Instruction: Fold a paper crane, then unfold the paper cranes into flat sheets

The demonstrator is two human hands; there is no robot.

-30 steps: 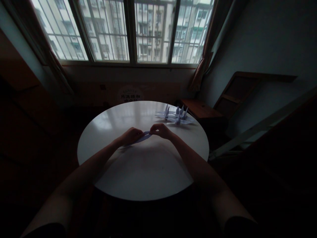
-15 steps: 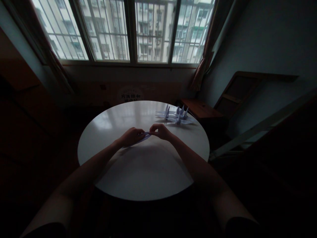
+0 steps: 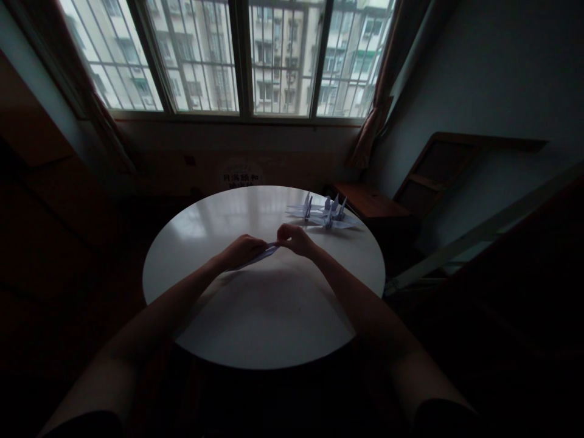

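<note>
Over the middle of the round white table (image 3: 269, 322), both my hands hold one piece of folded paper (image 3: 262, 255), pale lilac in this dim light. My left hand (image 3: 244, 249) is closed around its body, and a flat wing-like part slants down to the left below the fingers. The tip at the right end is pinched between the thumb and fingers of my right hand (image 3: 294, 239). My left fingers hide much of the folds. Beyond my right hand stand several folded paper cranes (image 3: 329, 216) with pointed necks and spread wings.
A low brown wooden stand (image 3: 371, 202) is just past the table's right rear edge. A wooden frame (image 3: 438, 161) leans by the right wall. Barred windows (image 3: 283, 61) with curtains fill the far side.
My right hand has shifted slightly, its fingers curling more over the paper's tip. My left hand keeps its hold in nearly the same place. The cranes have not moved.
</note>
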